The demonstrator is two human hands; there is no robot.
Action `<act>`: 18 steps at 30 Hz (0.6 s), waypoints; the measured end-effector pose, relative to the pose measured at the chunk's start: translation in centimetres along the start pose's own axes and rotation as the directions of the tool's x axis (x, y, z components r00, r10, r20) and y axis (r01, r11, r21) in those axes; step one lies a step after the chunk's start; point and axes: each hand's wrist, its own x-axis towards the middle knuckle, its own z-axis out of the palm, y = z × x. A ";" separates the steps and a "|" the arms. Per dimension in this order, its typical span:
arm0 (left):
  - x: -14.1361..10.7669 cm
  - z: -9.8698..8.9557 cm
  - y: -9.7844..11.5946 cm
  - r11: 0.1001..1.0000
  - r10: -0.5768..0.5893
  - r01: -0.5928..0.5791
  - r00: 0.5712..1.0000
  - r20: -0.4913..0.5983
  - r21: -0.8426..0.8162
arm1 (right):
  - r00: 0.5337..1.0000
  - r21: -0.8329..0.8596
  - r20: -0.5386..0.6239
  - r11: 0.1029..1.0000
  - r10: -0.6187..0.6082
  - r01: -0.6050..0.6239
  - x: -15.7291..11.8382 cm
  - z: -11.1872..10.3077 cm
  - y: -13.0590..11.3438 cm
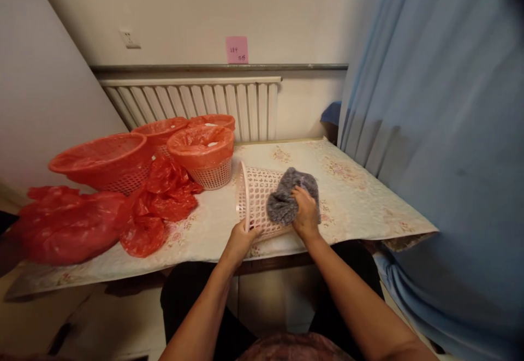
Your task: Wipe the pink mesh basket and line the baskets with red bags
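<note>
A pale pink plastic basket (258, 189) with a pattern of holes lies on its side on the flowered table cover, its mouth facing left. My left hand (240, 241) grips its rim at the near edge, thumb over the outside. In my right hand (305, 213) is a bunched grey cloth (283, 200), pressed against the outer wall of the basket toward its base. The cloth hides the basket's bottom end. Part of my right hand's fingers are sunk in the fabric.
Several baskets lined with red plastic bags (200, 145) stand at the left of the table (347, 186). Crumpled red bags (149, 213) lie before them. A radiator (196, 99) runs behind; a blue curtain (417, 131) hangs at the right.
</note>
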 end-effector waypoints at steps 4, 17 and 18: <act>-0.3 0.4 -1.5 0.997 0.019 -0.019 1.000 0.001 0.073 | 0.964 -0.029 -0.139 0.972 0.227 -0.233 -1.1 -1.3 5.5; -0.9 -0.7 -3.0 0.915 0.161 -0.222 0.966 0.200 0.337 | 0.952 0.172 -0.184 0.961 0.246 -0.215 -0.3 -0.5 -0.2; -1.1 -0.5 -2.3 0.914 0.154 -0.219 0.966 0.207 0.341 | 0.970 0.199 -0.154 0.967 0.189 -0.157 0.0 -0.4 -1.7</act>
